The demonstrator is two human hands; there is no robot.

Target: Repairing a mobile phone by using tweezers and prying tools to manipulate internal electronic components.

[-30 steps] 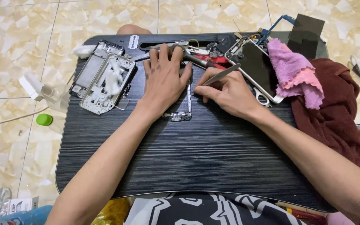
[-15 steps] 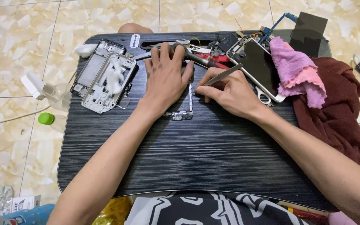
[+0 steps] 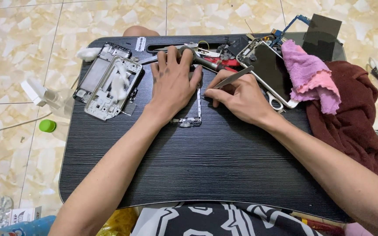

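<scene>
Pinning the flex strip (image 3: 199, 102) flat under the left hand (image 3: 173, 85), fingers spread, the right hand (image 3: 239, 94) pinches tweezers (image 3: 232, 78) at three o'clock, apparently touching it; keep steady

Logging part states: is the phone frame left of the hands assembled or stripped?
Stripped. The silver frame lies open-faced on the black table, inner ribs bare, white cotton bits on it, no screen fitted.

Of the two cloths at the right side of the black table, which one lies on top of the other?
The pink and purple cloth lies on top; the dark red cloth spreads beneath it.
</scene>
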